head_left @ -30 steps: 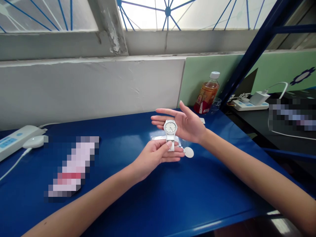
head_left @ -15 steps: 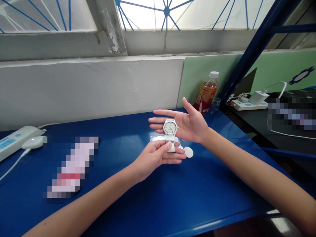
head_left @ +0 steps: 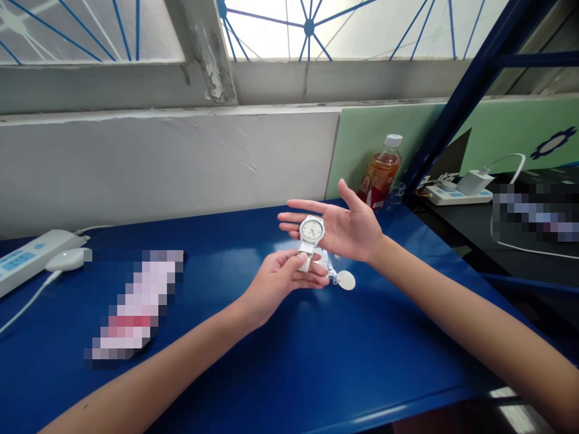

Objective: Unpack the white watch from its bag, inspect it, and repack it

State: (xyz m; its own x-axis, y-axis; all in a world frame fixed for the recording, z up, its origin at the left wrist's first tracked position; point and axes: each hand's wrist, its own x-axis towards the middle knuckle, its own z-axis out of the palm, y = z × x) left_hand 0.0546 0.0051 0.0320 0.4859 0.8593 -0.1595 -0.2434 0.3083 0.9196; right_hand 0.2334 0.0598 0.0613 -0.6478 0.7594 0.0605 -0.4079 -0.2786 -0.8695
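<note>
A white wristwatch [head_left: 312,229] with a pale round dial stands upright over the blue table [head_left: 253,361]. My left hand [head_left: 283,279] pinches its lower strap between thumb and fingers. My right hand [head_left: 346,227] is held open behind the watch, palm up, fingers stretched out to the left, and the watch case leans against the palm. A round white tag [head_left: 346,279] lies on the table just below the right hand, beside a clear plastic wrapper [head_left: 326,260].
A bottle of amber drink [head_left: 380,173] stands at the table's back right corner. At the left edge lie a white power strip [head_left: 25,259] and a white puck with a cable [head_left: 63,260]. Another power strip with a charger [head_left: 461,188] sits on the black desk to the right.
The left hand has tilted the watch slightly and shifted its pinch on the strap. The right hand stays open behind it, almost unmoved.
</note>
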